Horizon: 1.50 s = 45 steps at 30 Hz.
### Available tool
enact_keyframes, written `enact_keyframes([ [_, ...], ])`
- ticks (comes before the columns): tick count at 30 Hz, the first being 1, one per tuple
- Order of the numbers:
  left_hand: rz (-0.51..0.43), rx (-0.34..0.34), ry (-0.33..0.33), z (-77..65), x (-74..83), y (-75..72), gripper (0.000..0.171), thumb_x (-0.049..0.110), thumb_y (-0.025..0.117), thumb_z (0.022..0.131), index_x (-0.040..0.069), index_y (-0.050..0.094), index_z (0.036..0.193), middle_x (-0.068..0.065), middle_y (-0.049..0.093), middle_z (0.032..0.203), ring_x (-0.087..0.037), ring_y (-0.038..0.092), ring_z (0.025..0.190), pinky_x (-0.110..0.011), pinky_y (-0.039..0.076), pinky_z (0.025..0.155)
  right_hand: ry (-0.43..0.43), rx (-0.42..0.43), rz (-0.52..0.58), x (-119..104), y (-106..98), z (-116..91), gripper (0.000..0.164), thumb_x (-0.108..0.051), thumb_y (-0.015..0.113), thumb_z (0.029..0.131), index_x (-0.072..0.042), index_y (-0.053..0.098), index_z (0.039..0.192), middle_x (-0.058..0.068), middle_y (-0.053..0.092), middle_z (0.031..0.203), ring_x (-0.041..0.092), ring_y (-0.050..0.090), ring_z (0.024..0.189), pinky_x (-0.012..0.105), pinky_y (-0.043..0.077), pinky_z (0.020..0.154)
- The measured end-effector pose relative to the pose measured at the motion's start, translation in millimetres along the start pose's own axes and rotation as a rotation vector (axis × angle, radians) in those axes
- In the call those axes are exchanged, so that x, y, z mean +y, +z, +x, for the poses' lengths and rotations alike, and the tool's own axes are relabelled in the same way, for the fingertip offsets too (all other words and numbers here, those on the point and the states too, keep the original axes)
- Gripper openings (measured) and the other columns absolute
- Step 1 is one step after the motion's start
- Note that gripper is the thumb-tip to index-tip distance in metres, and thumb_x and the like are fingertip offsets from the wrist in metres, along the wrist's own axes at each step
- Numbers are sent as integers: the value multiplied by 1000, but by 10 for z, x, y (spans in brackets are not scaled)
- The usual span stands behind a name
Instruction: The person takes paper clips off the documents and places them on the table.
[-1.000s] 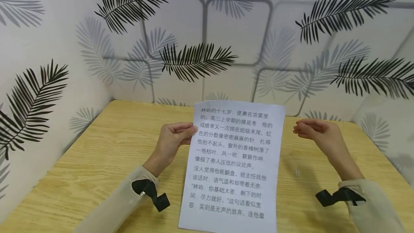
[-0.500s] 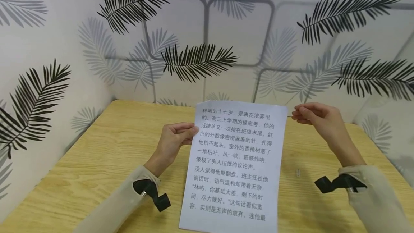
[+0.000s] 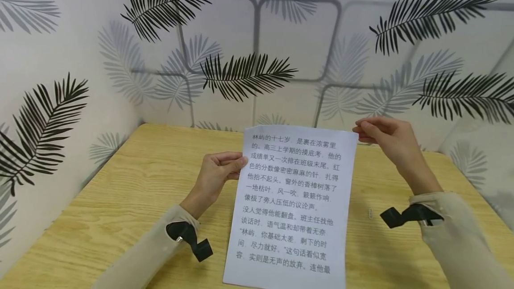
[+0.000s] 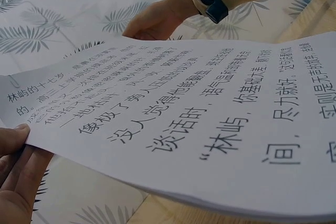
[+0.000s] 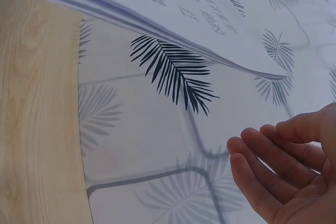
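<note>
A thin stack of white printed sheets is held up above the table, tilted with the text facing the head camera. My left hand pinches its left edge, thumb on the front and fingers behind. In the left wrist view a paper clip sits at the stack's top edge near that hand. My right hand is beside the upper right corner. In the right wrist view its fingers are loosely bent with nothing between them, apart from the sheets' layered edge.
A small paper clip lies on the wooden table, right of the sheets. Behind the table rises a pale wall patterned with leaves. Each wrist wears a black strap, such as the left strap.
My right hand has risen and moved left, up to the upper right corner of the sheets. The left hand and the sheets have hardly moved.
</note>
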<state>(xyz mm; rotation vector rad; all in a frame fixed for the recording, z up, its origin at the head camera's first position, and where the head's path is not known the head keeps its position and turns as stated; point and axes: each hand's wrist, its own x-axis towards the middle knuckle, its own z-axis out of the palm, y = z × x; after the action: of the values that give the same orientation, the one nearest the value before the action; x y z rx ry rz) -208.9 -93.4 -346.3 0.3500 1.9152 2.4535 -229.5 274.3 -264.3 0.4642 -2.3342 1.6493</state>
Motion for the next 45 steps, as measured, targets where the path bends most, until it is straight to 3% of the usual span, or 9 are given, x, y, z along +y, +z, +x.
enact_keyframes([
  [10,5,-1,4,12,-1,2,30,-4,64,90,-22,57,113,-9,73,85,-14,70,68,-24,59,64,-12,31,-167,-166,90,71,32,-20,60,97,7,64,114,-10,71,89,2,68,83,19,56,76],
  [17,4,9,-2,4,4,13,29,-5,64,90,-21,58,113,-8,73,84,-14,70,66,-24,59,63,-21,18,-348,-323,197,130,31,-25,60,98,0,68,115,7,73,98,-3,66,80,15,54,75],
  [27,-2,17,-11,-12,9,25,28,-6,63,89,-21,58,113,-5,73,82,-14,70,66,-25,59,63,-117,11,-281,-525,445,199,23,-16,64,95,2,70,107,10,73,93,3,68,79,18,56,74],
  [33,5,6,3,-11,18,8,29,-5,63,90,-21,58,113,-7,73,84,-15,70,67,-26,59,65,-122,-3,-314,-575,578,200,22,-18,65,94,-2,71,108,12,73,96,1,67,83,15,53,75],
  [37,7,1,7,-16,28,0,30,-4,63,90,-22,58,114,-6,73,84,-15,70,68,-26,59,65,-141,1,-357,-607,652,203,21,-21,67,93,-6,72,108,9,73,98,9,69,89,15,51,76],
  [41,2,-4,13,-18,26,11,30,-5,63,90,-22,57,114,-5,73,83,-15,70,68,-25,59,65,-144,-18,-373,-643,738,211,22,-25,68,92,-8,73,106,7,73,99,19,70,91,20,52,76],
  [45,-3,-10,12,-21,26,19,30,-5,62,90,-22,56,114,-4,73,83,-15,70,68,-25,59,65,-166,-80,-364,-672,833,226,23,-24,71,90,-8,72,106,7,72,100,19,69,90,29,54,80],
])
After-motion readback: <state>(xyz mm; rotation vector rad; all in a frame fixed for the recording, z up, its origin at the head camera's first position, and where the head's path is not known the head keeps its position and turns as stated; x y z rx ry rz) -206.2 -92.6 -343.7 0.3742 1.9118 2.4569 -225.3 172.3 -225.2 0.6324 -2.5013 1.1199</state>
